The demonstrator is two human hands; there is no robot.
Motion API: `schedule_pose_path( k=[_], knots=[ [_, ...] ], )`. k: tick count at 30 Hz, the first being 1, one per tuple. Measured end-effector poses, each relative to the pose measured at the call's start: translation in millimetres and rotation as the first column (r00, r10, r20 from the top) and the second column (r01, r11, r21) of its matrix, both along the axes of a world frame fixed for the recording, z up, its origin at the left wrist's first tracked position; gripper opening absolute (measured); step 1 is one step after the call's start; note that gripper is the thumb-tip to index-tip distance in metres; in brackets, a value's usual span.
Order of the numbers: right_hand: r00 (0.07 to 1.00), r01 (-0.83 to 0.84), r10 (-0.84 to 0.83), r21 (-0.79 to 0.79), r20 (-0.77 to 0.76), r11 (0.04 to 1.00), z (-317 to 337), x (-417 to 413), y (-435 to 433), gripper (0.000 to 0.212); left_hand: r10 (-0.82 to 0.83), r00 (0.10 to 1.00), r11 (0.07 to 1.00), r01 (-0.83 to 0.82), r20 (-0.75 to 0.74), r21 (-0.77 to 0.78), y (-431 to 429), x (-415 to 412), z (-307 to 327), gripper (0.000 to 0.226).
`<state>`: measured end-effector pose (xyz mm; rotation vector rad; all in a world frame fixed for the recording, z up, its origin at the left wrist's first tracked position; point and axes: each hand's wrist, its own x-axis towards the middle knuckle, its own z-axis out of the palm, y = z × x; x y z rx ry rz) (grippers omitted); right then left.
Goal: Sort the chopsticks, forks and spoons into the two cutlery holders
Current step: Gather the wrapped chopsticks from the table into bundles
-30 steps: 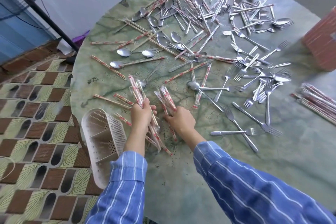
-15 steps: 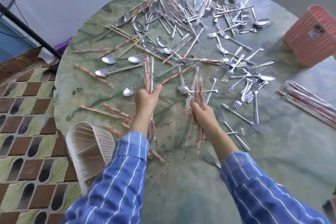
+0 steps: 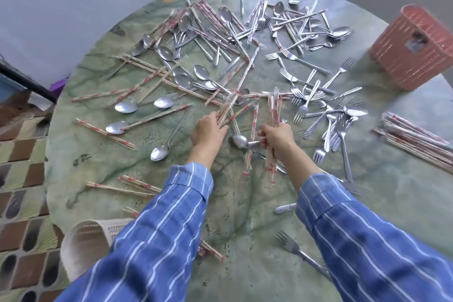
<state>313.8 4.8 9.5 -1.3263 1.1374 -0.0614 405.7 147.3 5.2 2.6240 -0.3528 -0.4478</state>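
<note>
We can read no writing. The red print on the chopstick wrappers is too small, and the dark square patch on the pink holder (image 3: 414, 49) is blurred.

The left hand (image 3: 208, 130) has its fingers curled round a few wrapped chopsticks (image 3: 229, 106), which slant up and to the right over the middle of the table (image 3: 245, 265). The right hand (image 3: 277, 136) is a closed fist on a thicker bundle (image 3: 274, 108), held nearly upright with ends sticking out above and below. Both lots are pale wooden sticks in clear wrappers with red marks.

A steel spoon (image 3: 239, 142) lies between the hands, bowl toward the left one. We cannot tell whether the right fingers touch its handle.

Loose spoons (image 3: 126, 107), shiny with oval bowls, lie mostly left of centre and at the far side, mixed with more wrapped sticks. The forks (image 3: 302, 110), four-tined steel, pile up right of centre. A neat stack of wrapped chopsticks (image 3: 414, 141) lies at the right edge.

The white holder (image 3: 83, 243) is perforated plastic. It lies on its side at the near-left table edge, partly behind the left shirt sleeve (image 3: 159, 228). The pink holder is slatted plastic with rounded corners and sits far right, well apart from the hands.

The table is round, with a green marbled top and dark specks. The shirt sleeves are blue cloth with thin white stripes. The floor tiles (image 3: 22, 228) are brown and green, with a leaf pattern.
</note>
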Motion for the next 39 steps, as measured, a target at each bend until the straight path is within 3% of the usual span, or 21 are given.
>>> schedule_pose_path(
  k=[5, 9, 13, 20, 24, 30, 33, 36, 39],
  knots=[
    [0.962, -0.183, 0.147, -0.147, -0.232, 0.972, -4, 16, 2, 0.041, -0.057, 0.995, 0.997, 0.061, -0.08, 0.04, 4, 7, -5, 0.03],
    [0.964, -0.182, 0.144, -0.158, -0.224, 0.971, 0, 20, 3, 0.037, -0.037, 0.987, 0.999, 0.039, -0.155, 0.012, 10, 11, -5, 0.024],
    [0.984, -0.105, 0.094, -0.074, -0.149, 0.992, -2, 19, 2, 0.032, 0.02, 0.975, 0.999, -0.029, -0.223, -0.038, 10, 14, -6, 0.028],
    [0.98, 0.133, -0.152, 0.143, 0.132, 0.981, -2, -8, -7, 0.013, 0.146, 0.975, 0.985, -0.159, -0.167, -0.068, -17, 10, -5, 0.046],
    [0.922, 0.248, -0.299, 0.219, 0.247, 0.944, 0, -22, -7, 0.018, 0.139, 0.979, 0.988, -0.147, -0.152, -0.048, -40, 2, -2, 0.039],
    [0.782, 0.4, -0.496, 0.307, 0.378, 0.864, 4, -42, -18, 0.031, 0.141, 0.987, 0.988, -0.135, -0.074, 0.082, -50, 1, 1, 0.051],
    [0.756, 0.413, -0.524, 0.336, 0.392, 0.846, 5, -48, -25, 0.036, 0.158, 0.985, 0.984, -0.151, -0.067, 0.095, -47, 4, 2, 0.054],
    [0.742, 0.389, -0.526, 0.373, 0.415, 0.842, 5, -53, -30, 0.042, 0.198, 0.975, 0.979, -0.192, -0.097, 0.066, -45, 6, 4, 0.041],
    [0.702, 0.35, -0.546, 0.446, 0.458, 0.824, 9, -57, -32, 0.028, 0.262, 0.948, 0.964, -0.265, -0.181, 0.009, -43, 8, 6, 0.041]
  ],
)
